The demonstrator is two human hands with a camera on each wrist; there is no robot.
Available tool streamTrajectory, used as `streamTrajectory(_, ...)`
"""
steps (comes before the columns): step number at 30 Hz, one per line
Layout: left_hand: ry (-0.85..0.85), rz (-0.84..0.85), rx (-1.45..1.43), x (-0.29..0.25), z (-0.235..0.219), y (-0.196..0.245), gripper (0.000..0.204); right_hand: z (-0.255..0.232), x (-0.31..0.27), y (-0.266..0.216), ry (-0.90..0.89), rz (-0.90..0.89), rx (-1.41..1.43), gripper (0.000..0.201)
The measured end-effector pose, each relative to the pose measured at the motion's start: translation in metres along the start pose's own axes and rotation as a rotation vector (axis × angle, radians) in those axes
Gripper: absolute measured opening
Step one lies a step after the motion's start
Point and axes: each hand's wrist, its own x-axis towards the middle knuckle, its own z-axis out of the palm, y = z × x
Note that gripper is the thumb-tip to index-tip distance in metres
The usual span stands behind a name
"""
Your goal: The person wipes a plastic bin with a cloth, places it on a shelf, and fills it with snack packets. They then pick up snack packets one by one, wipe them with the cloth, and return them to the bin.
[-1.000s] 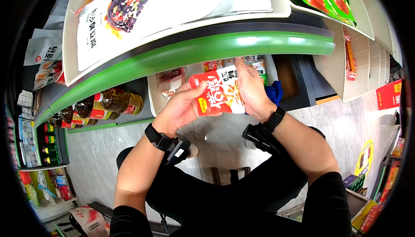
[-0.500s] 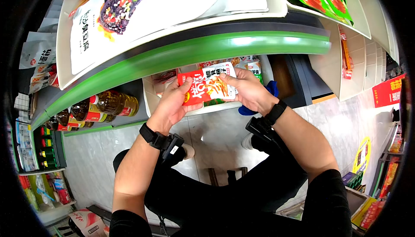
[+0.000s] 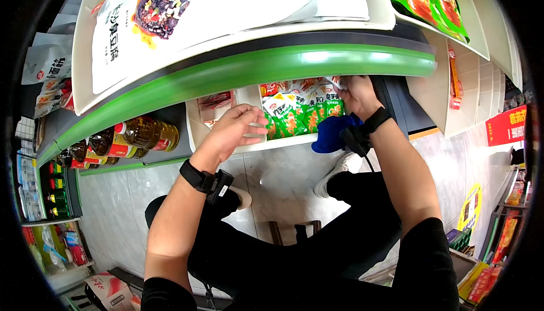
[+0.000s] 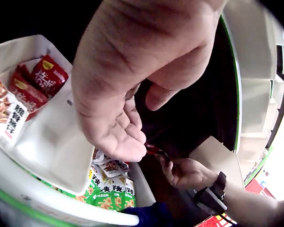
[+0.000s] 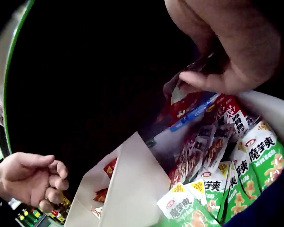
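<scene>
My right hand [image 3: 358,94] reaches into the right part of a white bin [image 3: 289,144] under the green-edged shelf. In the right wrist view its thumb and fingers pinch a snack packet [image 5: 179,94], mostly in shadow. Below that hand stand green-and-white snack packets [image 5: 260,151], with dark red packets [image 5: 199,151] behind them. My left hand [image 3: 229,131] hovers at the front of the neighbouring bin, its fingers loosely bent and nothing in them. Red packets [image 4: 49,78] and a white-and-red one [image 4: 7,111] lie in that bin, seen in the left wrist view.
The green shelf edge [image 3: 255,64] runs low over both bins. Large white food bags [image 3: 215,5] lie on the shelf above. Oil bottles [image 3: 150,132] stand to the left. A blue cloth-like thing [image 3: 328,135] hangs at the bin's right front.
Both hands held a red-and-white packet between them. The left hand has let go and moved slightly left; the right has moved right and back into the bin.
</scene>
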Motion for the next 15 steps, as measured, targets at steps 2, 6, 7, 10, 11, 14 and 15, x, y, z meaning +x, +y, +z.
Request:
streamTrajectory(2, -0.010, 0.001, 0.045, 0.003, 0.001, -0.002, 0.021, 0.006, 0.000, -0.005, -0.028, -0.010, 0.159, 0.022)
streamTrajectory(6, -0.010, 0.012, 0.274, 0.011, -0.005, -0.016, 0.019, -0.015, 0.022, 0.005, -0.150, 0.247, 0.060, 0.032)
streamTrajectory(7, 0.033, 0.058, 0.365, 0.012, -0.006, -0.022, 0.020, -0.013, 0.016, 0.008, -0.104, 0.304, 0.017, 0.034)
streamTrajectory(10, 0.094, 0.271, 0.850, 0.029, -0.030, -0.043, 0.021, 0.002, -0.006, 0.002, -0.088, 0.315, -0.095, 0.037)
streamTrajectory(11, 0.171, 0.418, 1.011, 0.030, -0.037, -0.046, 0.021, 0.006, -0.011, -0.003, -0.126, 0.295, -0.161, 0.037)
streamTrajectory(14, 0.352, 0.423, 1.159, 0.044, -0.067, -0.043, 0.019, 0.013, -0.021, -0.008, -0.232, 0.217, -0.322, 0.036)
streamTrajectory(15, 0.433, 0.418, 1.197, 0.046, -0.077, -0.041, 0.019, 0.016, -0.024, -0.010, -0.254, 0.215, -0.333, 0.036)
